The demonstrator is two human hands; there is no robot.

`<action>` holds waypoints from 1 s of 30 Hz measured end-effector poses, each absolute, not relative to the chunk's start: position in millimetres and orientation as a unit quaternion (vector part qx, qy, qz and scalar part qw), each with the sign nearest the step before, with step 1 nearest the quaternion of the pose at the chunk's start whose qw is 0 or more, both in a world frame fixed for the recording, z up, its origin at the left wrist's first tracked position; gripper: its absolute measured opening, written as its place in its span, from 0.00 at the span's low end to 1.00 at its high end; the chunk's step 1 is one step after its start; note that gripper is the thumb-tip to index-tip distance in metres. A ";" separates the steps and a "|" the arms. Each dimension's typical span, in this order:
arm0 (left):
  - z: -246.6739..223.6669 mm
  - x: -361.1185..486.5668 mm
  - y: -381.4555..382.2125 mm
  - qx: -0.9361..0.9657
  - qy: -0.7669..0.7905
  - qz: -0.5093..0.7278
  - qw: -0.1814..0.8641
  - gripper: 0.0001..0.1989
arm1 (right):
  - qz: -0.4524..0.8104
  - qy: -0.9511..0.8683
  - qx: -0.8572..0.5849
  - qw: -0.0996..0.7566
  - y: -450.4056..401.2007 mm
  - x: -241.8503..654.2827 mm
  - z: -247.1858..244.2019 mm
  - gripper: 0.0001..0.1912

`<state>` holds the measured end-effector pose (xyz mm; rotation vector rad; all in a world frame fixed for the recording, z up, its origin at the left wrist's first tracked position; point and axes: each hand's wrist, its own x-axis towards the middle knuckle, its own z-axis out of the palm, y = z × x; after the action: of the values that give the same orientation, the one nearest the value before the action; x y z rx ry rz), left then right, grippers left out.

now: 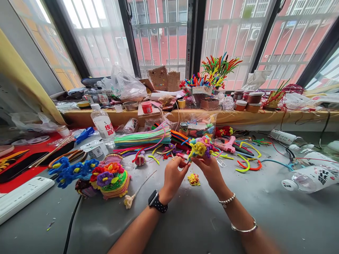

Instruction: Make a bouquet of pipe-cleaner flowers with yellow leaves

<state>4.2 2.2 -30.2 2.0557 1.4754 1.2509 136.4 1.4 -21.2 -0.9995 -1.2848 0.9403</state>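
A small bunch of yellow, pink and purple pipe-cleaner flowers [200, 147] is held up over the grey table. My right hand [209, 171] is closed round its underside. Close against its lower left, my left hand [173, 173] pinches with thumb and forefinger; what lies between those fingertips is too small to make out. Just beyond the left fingers shows a slim pinkish-red item [182, 155]. Below the bunch, a little heap of yellow and red fluffy bits [194, 179] rests on the table. A pale flower on a thin stem [129, 201] lies left of my left wrist.
Blue pipe-cleaner flowers [75, 170] and a green fuzzy pot with flowers [114, 183] stand at left. Behind my hands lie bundled pastel pipe cleaners [144, 137] and a pink glue gun [225, 144]. Plastic bottles [312, 180] lie at right; a power strip [23, 197] sits far left.
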 end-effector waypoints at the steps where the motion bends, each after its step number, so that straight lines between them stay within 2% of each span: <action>1: -30.7 4.3 2.0 0.720 0.518 0.436 0.149 0.11 | 0.421 -0.545 -0.421 0.591 1.2 136.0 -21.2 0.12; 11: -26.3 6.4 -1.1 0.716 0.470 0.449 0.256 0.13 | 0.474 -0.552 -0.366 0.580 -0.3 140.5 -20.4 0.13; 17: -24.8 6.0 -1.3 0.708 0.475 0.451 0.265 0.13 | 0.507 -0.558 -0.341 0.561 -1.5 139.6 -19.1 0.14; 21: -25.5 6.5 -0.8 0.705 0.487 0.445 0.260 0.13 | 0.482 -0.568 -0.355 0.564 -0.6 137.9 -20.2 0.17; 26: -29.5 8.2 0.5 0.720 0.477 0.423 0.274 0.09 | 0.455 -0.595 -0.388 0.537 2.9 137.3 -24.8 0.11; 30: -35.8 7.4 7.8 0.712 0.482 0.429 0.277 0.07 | 0.406 -0.628 -0.423 0.512 6.7 137.8 -29.2 0.11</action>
<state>7.4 7.8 -35.8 1.9128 1.2942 1.1516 137.8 6.7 -29.2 -1.0181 -1.5106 0.9780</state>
